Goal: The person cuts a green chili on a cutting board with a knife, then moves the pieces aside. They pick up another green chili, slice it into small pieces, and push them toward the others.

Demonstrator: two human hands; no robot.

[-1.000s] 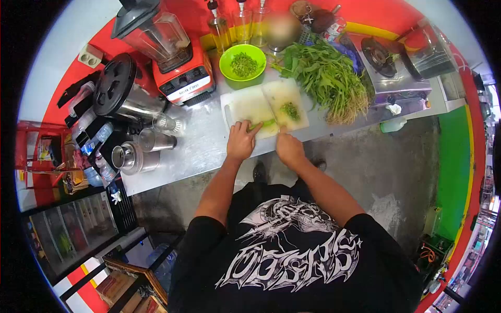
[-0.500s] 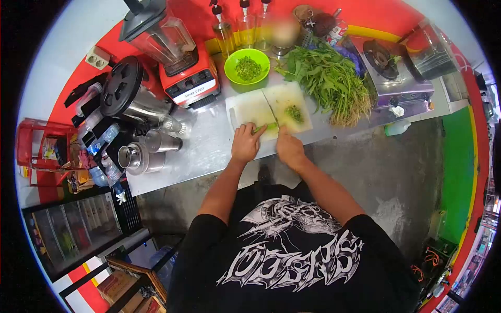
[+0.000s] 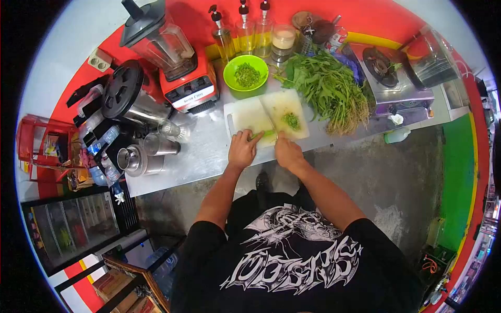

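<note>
A white cutting board point(image 3: 241, 110) lies on the metal counter. My left hand point(image 3: 242, 149) rests at its near edge, fingers closed on a slim green vegetable point(image 3: 269, 134) whose exact kind I cannot make out. My right hand point(image 3: 288, 153) is wrapped round the handle of a knife point(image 3: 269, 113), its thin blade pointing away from me across the board. The blade is beside the cut end of the vegetable. To the right of the blade sits a small heap of chopped green pieces point(image 3: 290, 121).
Behind the board stands a lime-green bowl point(image 3: 245, 93) holding chopped greens. Leafy greens with roots point(image 3: 334, 88) are piled to the right, before a gas stove point(image 3: 402, 96). A red blender point(image 3: 190, 83) and metal cups point(image 3: 138, 160) stand left. Pump bottles point(image 3: 223, 39) line the wall.
The view has shifted slightly, so the board and hands sit a little lower. Both hands keep their grip, on the vegetable and on the knife.
</note>
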